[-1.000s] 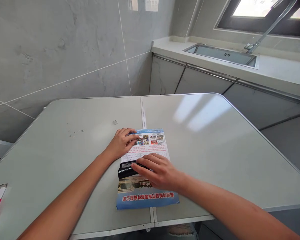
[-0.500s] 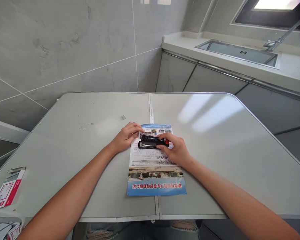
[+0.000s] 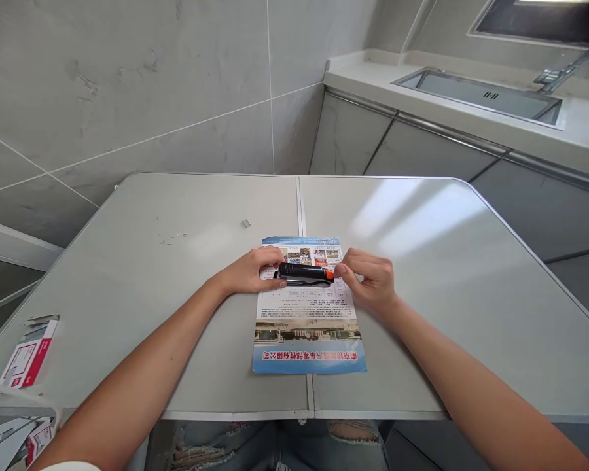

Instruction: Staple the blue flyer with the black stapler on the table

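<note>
A black stapler [image 3: 304,274] with an orange tip lies crosswise on a printed flyer [image 3: 308,327] in the middle of the grey folding table [image 3: 436,261]. My left hand [image 3: 248,272] rests flat on the flyer's left edge, fingers lying apart by the stapler's left end. My right hand [image 3: 370,282] is curled at the flyer's right edge, its thumb and forefinger pinched on the stapler's orange end.
Loose staples [image 3: 246,224] and small bits lie on the table's left half. A red and white box [image 3: 25,356] sits at the table's near left corner. Behind are a tiled wall and a counter with a sink [image 3: 476,95]. My knees show under the table edge.
The stapler went from the flyer's lower part up to its upper part. My right hand has slid off its top to its right end. The camera has tipped down.
</note>
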The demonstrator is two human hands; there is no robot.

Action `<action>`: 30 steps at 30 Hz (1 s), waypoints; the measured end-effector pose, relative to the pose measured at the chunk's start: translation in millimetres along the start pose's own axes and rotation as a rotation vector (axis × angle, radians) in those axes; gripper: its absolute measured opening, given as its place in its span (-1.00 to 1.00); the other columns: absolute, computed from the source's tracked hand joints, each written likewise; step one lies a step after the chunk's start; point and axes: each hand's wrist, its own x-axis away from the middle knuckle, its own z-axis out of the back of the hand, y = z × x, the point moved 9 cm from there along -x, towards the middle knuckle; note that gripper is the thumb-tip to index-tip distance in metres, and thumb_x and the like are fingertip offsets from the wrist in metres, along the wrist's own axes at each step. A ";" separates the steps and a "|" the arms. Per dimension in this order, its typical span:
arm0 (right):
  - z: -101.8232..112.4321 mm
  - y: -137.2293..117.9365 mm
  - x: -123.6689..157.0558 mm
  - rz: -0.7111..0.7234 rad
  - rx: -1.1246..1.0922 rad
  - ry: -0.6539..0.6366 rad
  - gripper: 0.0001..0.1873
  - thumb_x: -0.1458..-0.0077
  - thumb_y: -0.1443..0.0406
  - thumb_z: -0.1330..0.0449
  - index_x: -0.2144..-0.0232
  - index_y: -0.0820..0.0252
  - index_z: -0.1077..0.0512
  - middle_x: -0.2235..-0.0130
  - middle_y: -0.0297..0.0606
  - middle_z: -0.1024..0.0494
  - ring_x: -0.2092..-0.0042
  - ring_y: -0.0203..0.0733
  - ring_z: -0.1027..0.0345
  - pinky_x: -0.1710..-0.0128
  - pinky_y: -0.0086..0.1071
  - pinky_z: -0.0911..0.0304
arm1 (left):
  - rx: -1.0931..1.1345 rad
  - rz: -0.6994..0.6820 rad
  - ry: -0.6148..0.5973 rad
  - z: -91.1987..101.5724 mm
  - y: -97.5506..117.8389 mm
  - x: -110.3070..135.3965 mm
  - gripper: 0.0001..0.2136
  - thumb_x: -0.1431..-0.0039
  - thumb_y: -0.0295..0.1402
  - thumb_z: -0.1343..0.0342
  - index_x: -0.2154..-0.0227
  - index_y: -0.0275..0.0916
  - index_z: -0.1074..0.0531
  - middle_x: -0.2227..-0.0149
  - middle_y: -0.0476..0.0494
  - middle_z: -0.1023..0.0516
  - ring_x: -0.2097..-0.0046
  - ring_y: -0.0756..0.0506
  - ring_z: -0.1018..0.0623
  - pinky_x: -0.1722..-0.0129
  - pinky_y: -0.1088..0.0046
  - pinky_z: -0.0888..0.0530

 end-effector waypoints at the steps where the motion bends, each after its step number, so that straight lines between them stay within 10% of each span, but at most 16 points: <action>1: -0.8 -0.2 0.7 0.023 -0.011 -0.016 -0.59 -0.35 0.31 -0.17 0.59 0.11 -0.43 0.59 -0.31 -0.43 0.51 -0.24 -0.27 0.51 -0.31 -0.16 | 0.000 -0.005 -0.014 -0.7 0.9 0.1 -0.72 -0.23 -0.10 -0.29 0.20 -0.21 -0.51 0.23 -0.15 -0.57 0.19 -0.14 -0.53 0.14 0.33 -0.44; 30: -14.1 -3.5 10.0 0.210 0.139 -0.193 -0.62 -0.27 0.36 -0.23 0.59 0.05 -0.32 0.50 -0.33 -0.53 0.41 -0.19 -0.46 0.40 -0.29 -0.39 | -0.019 0.103 0.006 -2.1 -8.8 3.6 -0.67 -0.08 -0.23 -0.34 0.13 -0.21 -0.47 0.31 -0.04 -0.48 0.26 -0.08 -0.46 0.22 0.40 -0.41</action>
